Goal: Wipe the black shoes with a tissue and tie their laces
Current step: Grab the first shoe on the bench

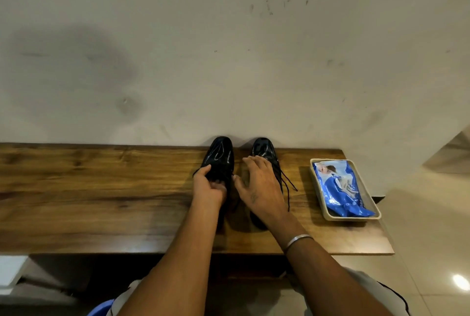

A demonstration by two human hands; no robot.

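Wooden surface (101, 188), near edge first. The left hand (208, 186) is clamping its grip round the lace area of the left shoe (221, 153). The right hand (259, 186) is lying over the right shoe (264, 147), grip apart, fingers straight. Laces (288, 186) of the right shoe are trailing loose across the surface, so tying is judged not yet done. To the right, the blue tissue pack (338, 188) is lying in its tray (353, 218). Neither hand is holding a tissue, so whether wiping is finished cannot be told. Farther off, both glossy toecaps are pointing at the wall (229, 61).
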